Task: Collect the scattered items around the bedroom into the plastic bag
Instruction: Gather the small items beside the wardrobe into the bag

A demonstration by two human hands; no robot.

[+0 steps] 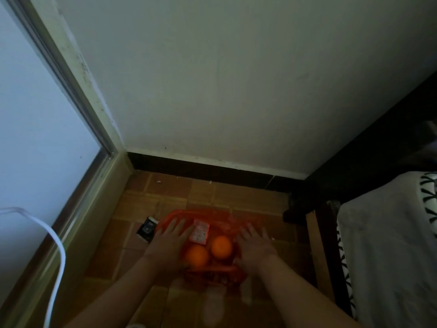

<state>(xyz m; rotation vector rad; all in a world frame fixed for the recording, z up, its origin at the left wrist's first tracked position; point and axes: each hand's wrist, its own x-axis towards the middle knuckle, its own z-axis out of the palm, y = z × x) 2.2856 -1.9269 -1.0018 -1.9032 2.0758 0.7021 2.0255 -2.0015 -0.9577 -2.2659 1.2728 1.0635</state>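
Both hands are low over the red plastic bag (176, 215), which lies on the tiled floor (111, 254) in the corner of the room. The left hand (169, 242) and the right hand (254, 245) are apart, each with its fingers straight and spread, and they hold nothing. They seem to touch the two sides of the bag, but the light is weak and I cannot tell this surely.

Between the hands lie two oranges (221, 247) close to each other, and a small red and white box (199, 232) just beyond them, next to the left fingers. These things look to be already inside the bag. A small dark object (147, 228) lies on the floor just outside the left hand, beside the bag's rim.

I judge the step is to open or gather the mouth of the bag. To do it well, take both edges evenly and lift slowly, so the round oranges do not roll out.
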